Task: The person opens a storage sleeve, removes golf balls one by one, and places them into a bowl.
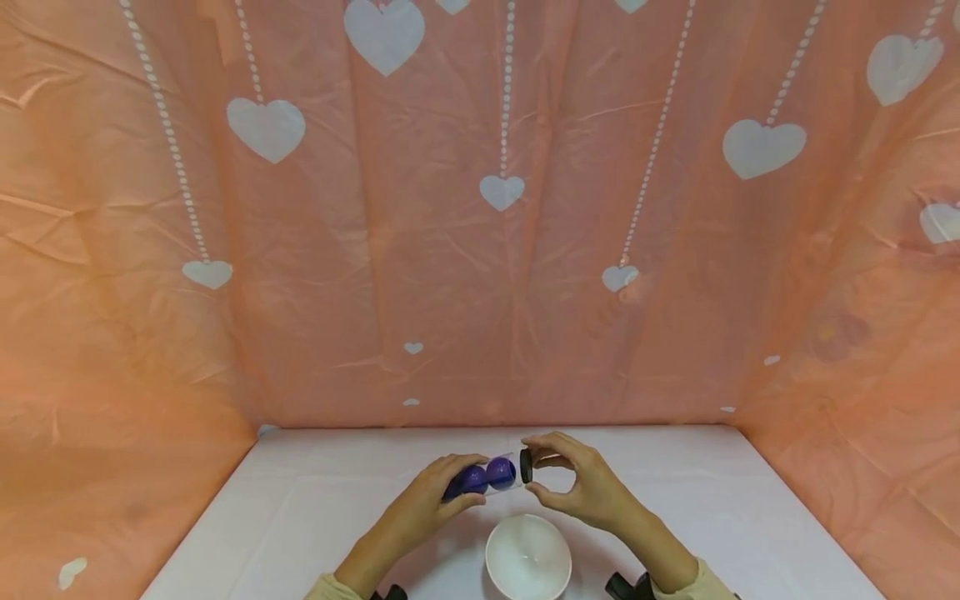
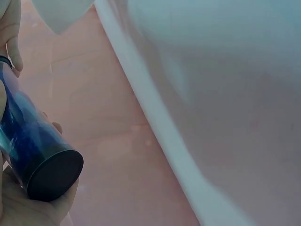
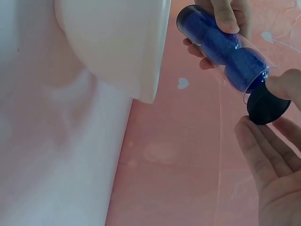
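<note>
My left hand (image 1: pixel 429 498) grips a clear tube (image 2: pixel 33 127) with a black base, tilted so its other end points right. Inside the tube sit purple balls (image 1: pixel 500 472), which look blue in the wrist views. Between thumb and fingertips, my right hand (image 1: pixel 581 483) pinches a round black cap (image 3: pixel 267 104) at the tube's right end. In the head view a narrow gap shows between cap and tube rim; the right wrist view has the cap tipped against the rim. Below both hands a white bowl (image 1: pixel 528 546) stands on the table.
The white table (image 1: pixel 315 483) is bounded at the back and sides by an orange-pink sheet (image 1: pixel 450 275) printed with white hearts. Dark wrist-camera mounts (image 1: pixel 630 586) show beside the forearms near the bottom edge.
</note>
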`<act>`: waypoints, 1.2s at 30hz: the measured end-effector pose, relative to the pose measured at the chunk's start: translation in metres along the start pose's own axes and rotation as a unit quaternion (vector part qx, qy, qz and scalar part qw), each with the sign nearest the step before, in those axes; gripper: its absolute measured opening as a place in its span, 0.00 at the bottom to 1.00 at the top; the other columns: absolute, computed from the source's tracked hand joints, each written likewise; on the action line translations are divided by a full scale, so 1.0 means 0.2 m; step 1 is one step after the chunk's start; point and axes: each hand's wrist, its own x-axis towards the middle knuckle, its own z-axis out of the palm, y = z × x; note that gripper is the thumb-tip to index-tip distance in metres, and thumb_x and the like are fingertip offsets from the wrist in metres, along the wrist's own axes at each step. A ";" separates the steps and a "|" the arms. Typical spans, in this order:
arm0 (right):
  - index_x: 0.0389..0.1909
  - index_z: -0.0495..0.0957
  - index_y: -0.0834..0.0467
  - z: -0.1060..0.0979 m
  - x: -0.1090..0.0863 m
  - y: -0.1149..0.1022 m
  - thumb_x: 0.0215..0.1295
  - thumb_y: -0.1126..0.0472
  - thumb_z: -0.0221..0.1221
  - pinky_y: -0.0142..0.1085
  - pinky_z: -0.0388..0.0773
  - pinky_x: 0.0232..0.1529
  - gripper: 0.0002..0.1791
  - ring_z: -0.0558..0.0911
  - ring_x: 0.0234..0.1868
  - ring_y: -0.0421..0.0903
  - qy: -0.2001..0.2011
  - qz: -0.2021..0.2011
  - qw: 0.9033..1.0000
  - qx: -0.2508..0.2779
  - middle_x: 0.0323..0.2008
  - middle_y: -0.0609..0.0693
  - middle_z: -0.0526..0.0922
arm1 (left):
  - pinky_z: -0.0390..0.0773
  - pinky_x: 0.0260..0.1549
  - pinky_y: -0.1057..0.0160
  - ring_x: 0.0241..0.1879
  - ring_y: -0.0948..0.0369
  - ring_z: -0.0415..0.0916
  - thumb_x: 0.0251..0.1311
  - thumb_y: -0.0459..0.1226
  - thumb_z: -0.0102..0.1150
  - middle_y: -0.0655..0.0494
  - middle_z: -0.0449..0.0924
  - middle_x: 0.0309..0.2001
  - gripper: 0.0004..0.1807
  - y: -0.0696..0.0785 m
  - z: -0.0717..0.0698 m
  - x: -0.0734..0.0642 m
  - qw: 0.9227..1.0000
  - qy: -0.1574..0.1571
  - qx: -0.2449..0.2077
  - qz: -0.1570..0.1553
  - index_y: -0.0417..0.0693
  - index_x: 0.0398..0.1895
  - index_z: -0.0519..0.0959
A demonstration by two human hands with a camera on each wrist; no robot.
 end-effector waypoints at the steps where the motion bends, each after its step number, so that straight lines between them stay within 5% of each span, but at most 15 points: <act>1: 0.65 0.79 0.60 0.00 0.00 0.00 0.57 0.76 0.76 0.43 0.89 0.52 0.33 0.90 0.50 0.50 -0.001 0.007 1.000 0.004 0.54 0.53 0.86 | 0.80 0.64 0.43 0.64 0.55 0.79 0.72 0.55 0.65 0.60 0.82 0.64 0.29 0.00 0.00 0.00 1.000 0.001 0.000 -0.002 0.55 0.71 0.78; 9: 0.64 0.78 0.61 0.00 0.00 0.00 0.60 0.76 0.74 0.44 0.89 0.53 0.31 0.89 0.51 0.51 -0.003 -0.006 1.000 -0.002 0.55 0.55 0.85 | 0.79 0.65 0.42 0.66 0.54 0.79 0.72 0.56 0.64 0.61 0.82 0.65 0.28 -0.01 -0.01 -0.01 1.000 0.001 0.008 -0.010 0.59 0.71 0.77; 18: 0.64 0.78 0.60 -0.01 -0.01 0.01 0.59 0.71 0.76 0.42 0.85 0.61 0.32 0.89 0.53 0.52 -0.006 -0.002 0.997 -0.076 0.55 0.53 0.88 | 0.80 0.65 0.43 0.65 0.54 0.80 0.71 0.56 0.66 0.62 0.82 0.64 0.28 -0.01 -0.02 -0.01 1.000 0.011 0.022 -0.004 0.57 0.69 0.79; 36: 0.62 0.79 0.59 -0.06 -0.10 0.05 0.60 0.73 0.75 0.42 0.84 0.62 0.29 0.90 0.54 0.51 -0.026 0.033 0.997 -0.067 0.53 0.49 0.89 | 0.83 0.60 0.47 0.59 0.56 0.83 0.66 0.50 0.73 0.61 0.85 0.59 0.27 -0.01 0.00 -0.01 0.998 0.018 0.052 0.019 0.57 0.66 0.80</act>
